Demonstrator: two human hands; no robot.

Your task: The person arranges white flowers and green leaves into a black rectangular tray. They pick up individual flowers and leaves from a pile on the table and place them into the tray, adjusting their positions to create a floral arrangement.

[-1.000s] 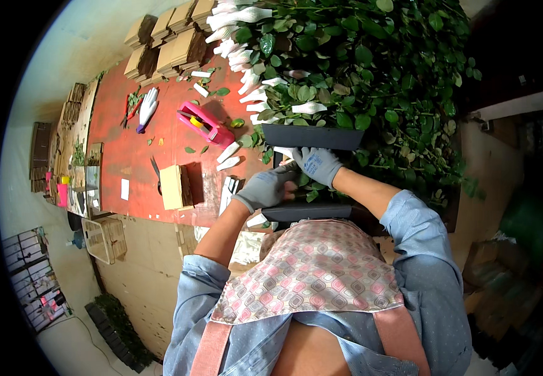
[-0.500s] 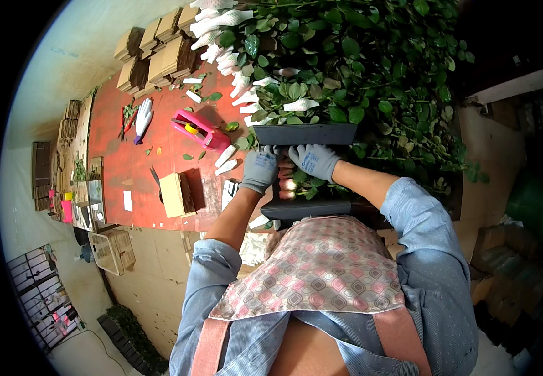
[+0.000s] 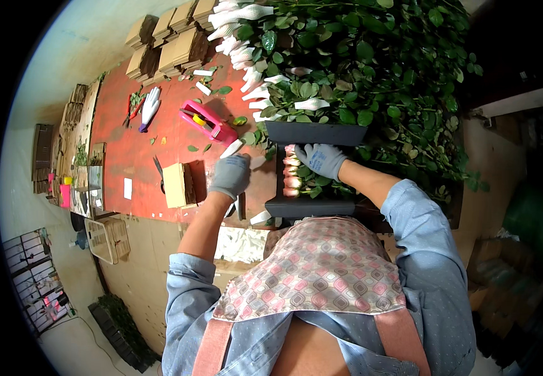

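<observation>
Both my hands wear grey gloves. My left hand [image 3: 231, 174] is over the red table, beside a white paper strip [image 3: 231, 149]; its fingers are mostly tucked from sight, so a hold cannot be made out. My right hand [image 3: 321, 161] is at the far end of a row of pale pink roses [image 3: 291, 177], its fingers closed around the farthest blooms and stems. These roses lie between two black walls of a holder, the far wall [image 3: 315, 133] and the near wall [image 3: 309, 208], heads to the left, leafy stems to the right.
A large pile of leafy rose stems [image 3: 384, 69], some heads in white mesh sleeves [image 3: 312, 104], lies beyond the holder. On the red table [image 3: 112, 150] are a pink tape dispenser [image 3: 209, 124], a cardboard stack [image 3: 177, 186], scissors [image 3: 158, 169] and a white-and-purple glove [image 3: 150, 109].
My left hand has left the roses and moved left over the table, uncovering more pink heads. My right hand stays at the roses. The view has shifted slightly.
</observation>
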